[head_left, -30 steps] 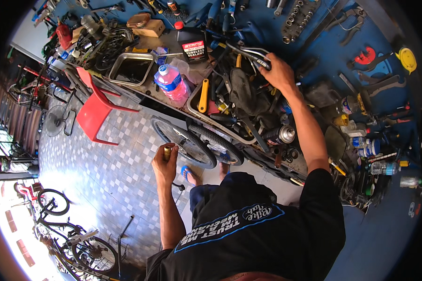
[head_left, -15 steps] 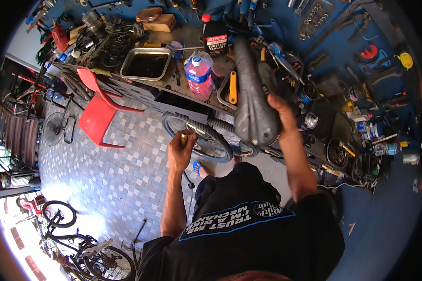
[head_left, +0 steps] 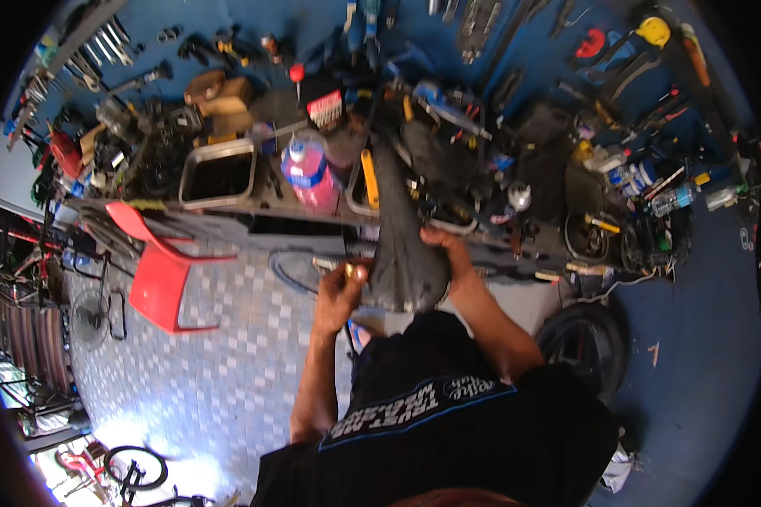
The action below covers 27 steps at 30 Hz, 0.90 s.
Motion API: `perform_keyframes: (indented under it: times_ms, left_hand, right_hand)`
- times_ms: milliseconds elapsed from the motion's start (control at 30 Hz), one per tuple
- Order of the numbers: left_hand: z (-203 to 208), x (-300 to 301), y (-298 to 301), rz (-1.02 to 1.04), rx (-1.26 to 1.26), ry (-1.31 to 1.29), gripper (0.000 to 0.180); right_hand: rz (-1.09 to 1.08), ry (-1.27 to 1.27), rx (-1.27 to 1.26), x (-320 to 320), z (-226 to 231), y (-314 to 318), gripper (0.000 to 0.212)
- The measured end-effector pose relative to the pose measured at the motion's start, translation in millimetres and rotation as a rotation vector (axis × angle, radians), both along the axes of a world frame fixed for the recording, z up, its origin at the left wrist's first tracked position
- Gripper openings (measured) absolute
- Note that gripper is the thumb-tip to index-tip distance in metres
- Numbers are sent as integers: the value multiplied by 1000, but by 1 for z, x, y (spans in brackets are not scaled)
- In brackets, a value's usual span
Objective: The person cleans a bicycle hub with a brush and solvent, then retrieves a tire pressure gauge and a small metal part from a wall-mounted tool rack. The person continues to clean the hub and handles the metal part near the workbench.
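A worn black bicycle saddle [head_left: 406,262] is upright in front of my body, its narrow nose toward the workbench and its broad end toward me. My right hand [head_left: 455,260] is closed on the saddle's right side; the underside of that grip is hidden. To the saddle's left, my left hand [head_left: 336,302] pinches a small gold-coloured cylinder [head_left: 352,271], close to the saddle's edge. Motion blur hides what kind of piece the cylinder is. Just beyond, a yellow-orange handled tool [head_left: 369,179] lies in a tray by a bottle of pink liquid [head_left: 313,179].
The bench also bears a metal tray [head_left: 218,203] of dark liquid and a black bottle with a red cap [head_left: 323,108]. A red chair [head_left: 156,287] stands at left. A bicycle wheel [head_left: 289,269] is below my left hand; a tyre [head_left: 617,351] stands at right.
The saddle has come down and left, nearer my body, in my right hand. My left hand with the gold cylinder is now beside it. The view has turned rightward.
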<state>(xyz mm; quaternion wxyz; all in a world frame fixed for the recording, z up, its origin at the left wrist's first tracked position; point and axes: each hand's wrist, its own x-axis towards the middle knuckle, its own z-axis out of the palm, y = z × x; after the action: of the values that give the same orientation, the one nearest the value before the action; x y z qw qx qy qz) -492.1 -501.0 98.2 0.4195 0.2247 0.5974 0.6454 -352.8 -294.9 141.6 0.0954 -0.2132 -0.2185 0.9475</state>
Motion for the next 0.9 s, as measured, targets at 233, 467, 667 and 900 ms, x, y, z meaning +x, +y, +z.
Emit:
perform_keyframes:
  times_ms: [233,467,667,900]
  left_hand:
    - [11,-12,30,-26,-1,-76,50]
    - [47,-4,62,198,62,89,37]
    - [67,-2,88,270,172,246,38]
    - [118,9,96,327,478,168,46]
  right_hand:
    - [44,-126,1088,-2,17,33,75]
    - [261,-158,2104,9,80,31,109]
    - [128,-292,2383,9,77,23,124]
    - [-425,197,2726,-6,124,59,69]
